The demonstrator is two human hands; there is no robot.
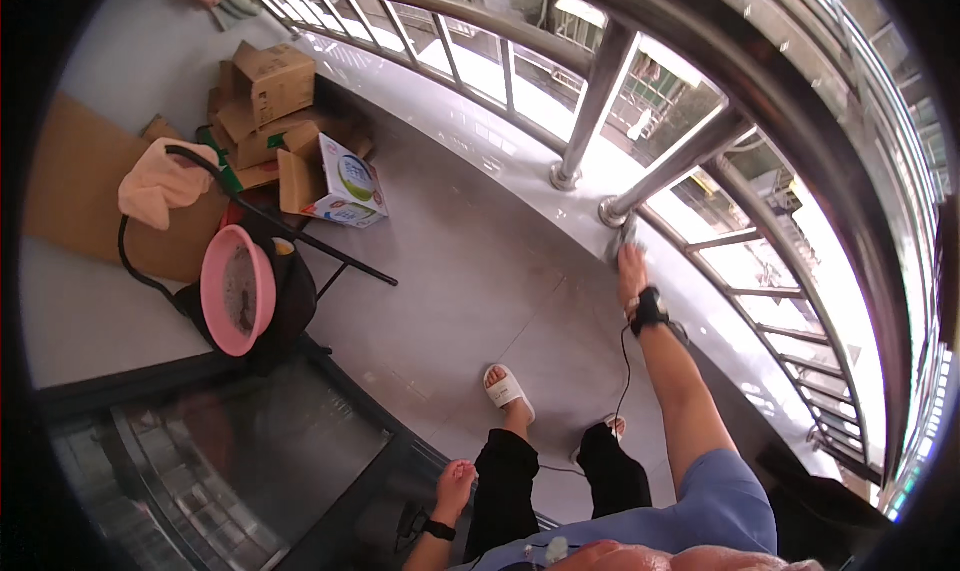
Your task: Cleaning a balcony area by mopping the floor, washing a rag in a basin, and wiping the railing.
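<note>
My right hand (633,269) reaches forward to the pale tiled ledge (562,209) under the balcony railing. It presses a greyish cloth (628,233), blurred and partly hidden by the fingers, near the foot of a steel post (616,209). A black strap with a device (648,311) sits on that wrist, and a thin cable runs down from it. Beside my left leg hangs my left hand (454,487), loosely curled, with nothing visible in it. A dark band (439,530) circles the left wrist.
A pink basin (271,301) of cloudy water rests on a black folding chair (300,286). A peach cloth (166,182) hangs over the chair's frame. Cardboard boxes (283,83) and a printed carton (352,181) are piled behind it. A glass door (225,451) is at lower left.
</note>
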